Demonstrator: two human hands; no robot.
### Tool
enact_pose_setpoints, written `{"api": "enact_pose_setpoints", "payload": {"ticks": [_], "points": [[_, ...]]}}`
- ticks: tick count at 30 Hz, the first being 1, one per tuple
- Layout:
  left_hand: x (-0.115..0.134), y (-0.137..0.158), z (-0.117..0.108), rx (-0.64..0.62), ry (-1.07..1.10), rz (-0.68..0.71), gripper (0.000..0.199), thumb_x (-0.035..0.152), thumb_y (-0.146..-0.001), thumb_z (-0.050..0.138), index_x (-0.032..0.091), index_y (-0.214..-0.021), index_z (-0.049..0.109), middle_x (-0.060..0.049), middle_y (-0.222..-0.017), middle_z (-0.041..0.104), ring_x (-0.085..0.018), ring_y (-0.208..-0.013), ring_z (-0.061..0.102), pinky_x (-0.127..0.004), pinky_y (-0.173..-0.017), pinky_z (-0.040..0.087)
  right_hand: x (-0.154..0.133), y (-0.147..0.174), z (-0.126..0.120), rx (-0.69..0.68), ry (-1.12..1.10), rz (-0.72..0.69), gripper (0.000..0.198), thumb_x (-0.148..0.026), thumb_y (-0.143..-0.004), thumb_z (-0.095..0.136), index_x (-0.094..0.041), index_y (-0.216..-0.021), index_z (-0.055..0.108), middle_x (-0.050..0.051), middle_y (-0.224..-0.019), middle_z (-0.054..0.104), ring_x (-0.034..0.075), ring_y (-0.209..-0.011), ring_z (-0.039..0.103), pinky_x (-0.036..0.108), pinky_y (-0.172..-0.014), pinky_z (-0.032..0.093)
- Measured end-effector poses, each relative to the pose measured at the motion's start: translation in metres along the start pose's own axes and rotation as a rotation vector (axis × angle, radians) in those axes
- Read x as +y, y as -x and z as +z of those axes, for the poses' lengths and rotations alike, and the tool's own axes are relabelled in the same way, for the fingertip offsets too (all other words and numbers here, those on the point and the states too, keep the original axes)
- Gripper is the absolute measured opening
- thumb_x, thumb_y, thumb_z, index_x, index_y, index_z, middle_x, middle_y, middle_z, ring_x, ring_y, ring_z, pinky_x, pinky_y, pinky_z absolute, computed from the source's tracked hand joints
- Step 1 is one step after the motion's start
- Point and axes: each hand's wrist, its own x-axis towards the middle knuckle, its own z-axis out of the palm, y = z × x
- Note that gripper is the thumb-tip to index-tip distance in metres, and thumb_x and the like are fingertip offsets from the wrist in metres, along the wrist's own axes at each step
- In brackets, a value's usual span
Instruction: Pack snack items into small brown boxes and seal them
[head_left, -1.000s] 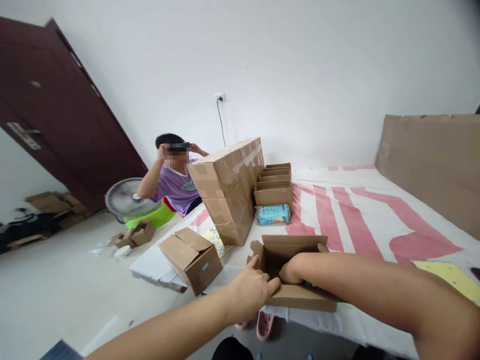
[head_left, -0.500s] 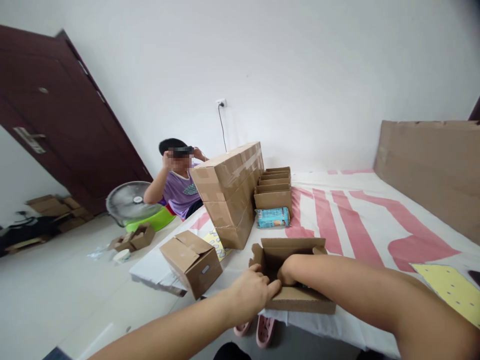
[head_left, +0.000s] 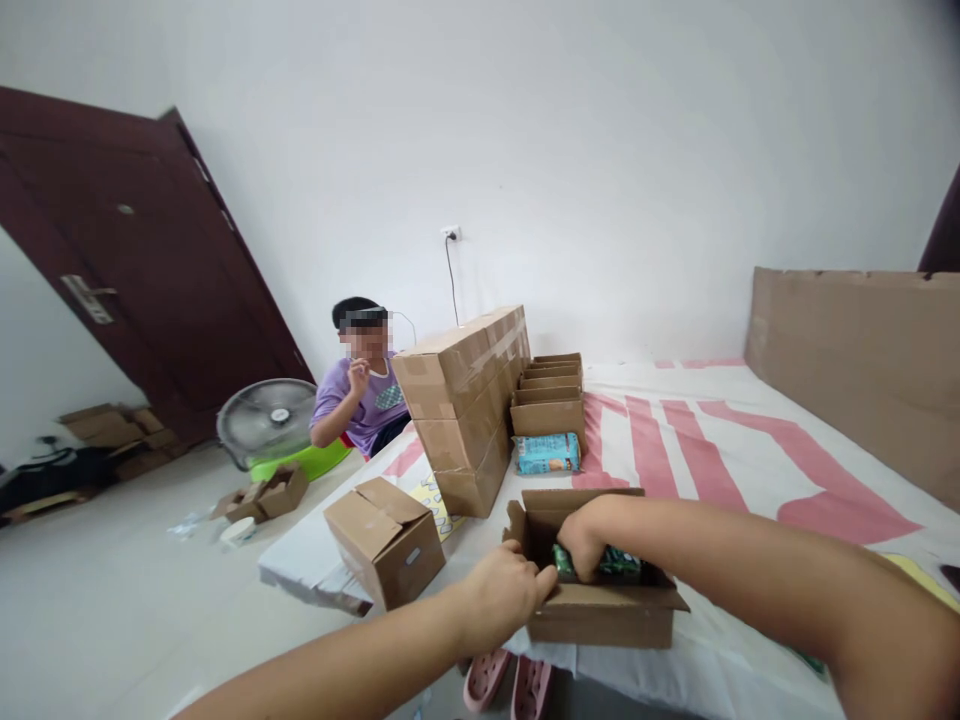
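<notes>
An open cardboard box (head_left: 600,628) stands at the near edge of the bed or table in front of me. My left hand (head_left: 504,592) grips the near left corner of its rim, fingers closed over the cardboard. Reaching inside from the right, my right hand (head_left: 583,540) is closed on a shiny green packet (head_left: 621,562). Its fingertips are hidden down in the box. Behind the box lies a blue packet (head_left: 547,454), up against a row of open cardboard boxes (head_left: 547,418).
Taped cartons (head_left: 457,430) form a tall stack left of the row. A partly closed carton (head_left: 386,540) stands at the left edge. Across from me sits a person (head_left: 360,390) beside a fan (head_left: 268,420). A large cardboard sheet (head_left: 855,370) borders the right side.
The green packet now shows under my right hand, which has risen slightly inside the box. The near flap has tilted outward. The other person has lowered their hands from their head.
</notes>
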Motion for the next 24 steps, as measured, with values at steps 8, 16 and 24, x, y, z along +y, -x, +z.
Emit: {"api": "enact_pose_setpoints", "payload": {"ticks": [8,16,24], "points": [[-0.049,-0.005,0.004,0.007,0.144,-0.131,0.024,0.004,-0.074,0.054,0.017,-0.095,0.055,-0.008,-0.076,0.071,-0.026,-0.072,0.069,-0.041,-0.081,0.046,0.006,0.012,-0.083,-0.138,0.196,0.028,0.054,-0.023,-0.052,0.077,-0.018,-0.102,0.058,0.004,-0.087,0.067,0.025,-0.082,0.065,0.028,-0.061,0.045],[-0.093,-0.009,0.003,0.17,0.503,-0.278,0.041,0.035,-0.074,0.072,0.018,-0.11,0.06,-0.014,-0.111,0.068,-0.032,-0.106,0.063,-0.044,-0.096,0.045,0.006,0.032,-0.104,0.138,0.215,0.036,0.059,-0.028,-0.065,0.063,-0.018,-0.119,0.043,0.006,-0.093,0.067,0.021,-0.078,0.062,0.026,-0.059,0.039],[-0.094,-0.08,-0.037,0.699,1.557,-0.504,0.085,0.043,-0.06,0.086,0.016,-0.13,0.047,-0.013,-0.114,0.062,-0.024,-0.087,0.066,-0.037,-0.072,0.057,0.018,0.009,-0.08,0.377,0.358,-0.151,0.056,-0.022,-0.064,0.062,-0.02,-0.119,0.054,0.011,-0.107,0.065,0.031,-0.105,0.054,0.043,-0.093,0.032]]}}
